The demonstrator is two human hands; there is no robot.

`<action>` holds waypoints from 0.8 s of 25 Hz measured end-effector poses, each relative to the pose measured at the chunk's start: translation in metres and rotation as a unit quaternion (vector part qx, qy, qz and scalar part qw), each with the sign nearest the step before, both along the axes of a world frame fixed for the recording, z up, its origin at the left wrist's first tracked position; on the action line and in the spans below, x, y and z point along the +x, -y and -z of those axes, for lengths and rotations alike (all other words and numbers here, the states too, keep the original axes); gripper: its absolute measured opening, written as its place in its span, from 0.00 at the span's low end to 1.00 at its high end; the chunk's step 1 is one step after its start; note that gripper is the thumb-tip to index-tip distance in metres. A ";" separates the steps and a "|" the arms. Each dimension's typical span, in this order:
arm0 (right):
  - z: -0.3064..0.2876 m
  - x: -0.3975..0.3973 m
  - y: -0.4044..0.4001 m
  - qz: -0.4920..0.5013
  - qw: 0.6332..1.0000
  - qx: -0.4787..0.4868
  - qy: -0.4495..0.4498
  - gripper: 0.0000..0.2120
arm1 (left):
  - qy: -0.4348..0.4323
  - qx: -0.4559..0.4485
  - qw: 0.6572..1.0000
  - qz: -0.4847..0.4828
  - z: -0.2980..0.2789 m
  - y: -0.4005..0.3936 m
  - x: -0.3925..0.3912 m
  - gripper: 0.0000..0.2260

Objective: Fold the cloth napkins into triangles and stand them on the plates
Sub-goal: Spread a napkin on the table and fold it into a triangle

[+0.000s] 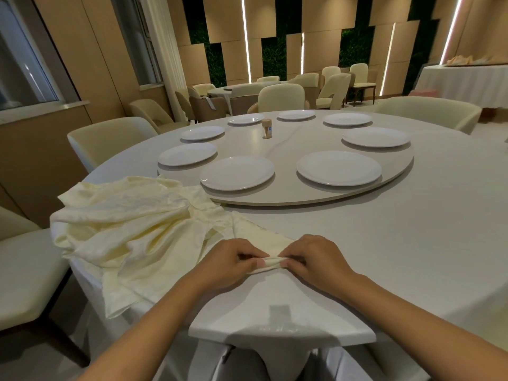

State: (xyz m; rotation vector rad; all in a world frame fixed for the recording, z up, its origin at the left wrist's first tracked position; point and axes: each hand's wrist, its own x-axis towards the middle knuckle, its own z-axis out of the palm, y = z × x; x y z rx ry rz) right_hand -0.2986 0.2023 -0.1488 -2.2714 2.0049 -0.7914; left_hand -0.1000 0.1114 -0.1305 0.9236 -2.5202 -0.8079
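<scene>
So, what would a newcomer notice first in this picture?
First, the two hands at the near table edge: the left hand and right hand pinch one folded napkin between them. Left of them lies a rumpled pile of napkins. Beyond, bare white plates ring the turntable.

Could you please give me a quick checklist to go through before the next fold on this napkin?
1. Left hand pinches the napkin: ok.
2. Right hand pinches its other end: ok.
3. Fold shape is a neat triangle: cannot tell, fingers cover it.
4. Nearest plate bare and ready: ok.
5. Napkin pile wholly on the table: not ok, part hangs over the edge.
</scene>
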 end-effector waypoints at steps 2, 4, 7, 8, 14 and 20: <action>-0.005 -0.001 0.005 0.026 0.999 0.026 0.023 0.09 | 0.022 0.009 1.000 0.014 -0.001 0.000 0.004 0.12; -0.010 -0.005 0.008 0.041 0.995 0.064 0.066 0.08 | 0.009 -0.039 0.999 -0.006 0.002 -0.003 0.006 0.10; -0.018 -0.007 0.002 0.020 0.984 0.092 0.148 0.05 | -0.082 -0.076 0.993 -0.042 -0.001 -0.008 0.006 0.07; -0.022 -0.005 -0.002 0.014 0.983 0.088 0.162 0.05 | -0.100 -0.083 0.990 -0.046 -0.004 -0.010 0.005 0.09; -0.057 0.004 -0.029 0.051 0.990 0.015 0.133 0.12 | -0.161 -0.071 0.977 -0.122 -0.051 -0.021 -0.015 0.08; -0.039 -0.013 -0.014 0.122 0.985 0.094 0.075 0.11 | 0.069 -0.001 0.986 -0.150 -0.037 -0.003 -0.053 0.11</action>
